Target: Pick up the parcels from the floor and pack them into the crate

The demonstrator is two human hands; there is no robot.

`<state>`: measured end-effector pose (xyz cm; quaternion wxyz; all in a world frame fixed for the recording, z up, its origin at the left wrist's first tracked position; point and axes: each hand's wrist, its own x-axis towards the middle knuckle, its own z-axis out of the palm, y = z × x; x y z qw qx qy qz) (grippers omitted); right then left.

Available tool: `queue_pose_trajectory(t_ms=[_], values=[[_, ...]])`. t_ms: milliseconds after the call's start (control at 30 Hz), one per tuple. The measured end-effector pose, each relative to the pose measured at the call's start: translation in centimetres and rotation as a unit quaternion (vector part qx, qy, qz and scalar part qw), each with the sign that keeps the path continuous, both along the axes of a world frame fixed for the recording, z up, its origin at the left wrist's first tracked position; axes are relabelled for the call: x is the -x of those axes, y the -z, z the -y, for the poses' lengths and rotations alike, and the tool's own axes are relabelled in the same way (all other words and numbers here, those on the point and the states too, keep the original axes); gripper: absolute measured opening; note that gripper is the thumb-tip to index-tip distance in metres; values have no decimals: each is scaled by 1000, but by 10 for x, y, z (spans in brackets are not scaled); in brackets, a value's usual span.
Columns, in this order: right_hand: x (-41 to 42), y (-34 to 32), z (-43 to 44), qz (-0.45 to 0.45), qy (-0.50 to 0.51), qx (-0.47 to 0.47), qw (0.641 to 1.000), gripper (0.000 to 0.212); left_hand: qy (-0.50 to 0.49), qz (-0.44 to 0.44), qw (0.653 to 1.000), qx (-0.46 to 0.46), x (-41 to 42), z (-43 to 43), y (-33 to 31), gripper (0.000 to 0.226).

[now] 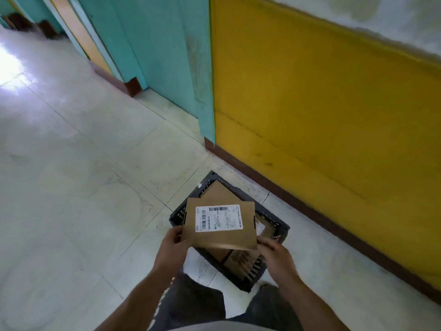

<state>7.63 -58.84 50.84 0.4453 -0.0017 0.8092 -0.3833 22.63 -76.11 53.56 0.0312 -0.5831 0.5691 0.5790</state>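
The person holds 1 flat brown cardboard parcel [219,225] with both hands above the dark slatted plastic crate [274,219]. The left hand [173,244] grasps the parcel's near left corner, thumb on the upper face. The right hand [274,253] grasps the near right corner, fingers curled at the edge. The parcel is tilted, label side up, and covers most of the crate opening from this view.

Step in hand, as judged: placement of a carried parcel into the crate. The crate stands on the pale tiled floor [83,175], near the brown skirting of the yellow wall [322,103]. At least 2 other brown parcels already lie inside: 1 shows its corner beyond the held parcel [216,188], another lies under the near edge [241,260]. No loose parcels are visible on the floor in this view.

Next move, as judged: lower the parcel flat onto the stack inside the rim, then open both hands. The load appears to reach close to the rim, so the parcel may need turning to match the crate's outline and avoid catching on a wall.

Writing: a white shipping label [219,218] sits on the upper face. It carries 2 barcodes, 1 along the top edge and 1 along the left side. Beside the side barcode runs a bold code that appears to read "529-H16-00-513"; this reading is uncertain. The remaining small print is illegible. No brand name can be read.
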Motion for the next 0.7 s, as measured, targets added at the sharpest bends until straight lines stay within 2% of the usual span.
queue_pose_trajectory(t_ms=[167, 367, 500, 600, 700], values=[[-43, 20, 73, 0, 79, -58, 995, 23, 171, 45, 984, -37, -2, 102, 45, 15], [-70, 53, 112, 29, 120, -121, 985, 28, 299, 88, 949, -53, 5, 157, 92, 12], [-76, 102, 123, 68, 148, -132, 978, 18, 343, 116, 931, -45, 20, 174, 145, 11], [-76, 152, 131, 102, 187, -126, 969, 22, 374, 133, 917, -28, 35, 180, 198, 13], [-70, 208, 137, 122, 208, -115, 964, 16, 402, 154, 902, -17, 47, 187, 254, 18]])
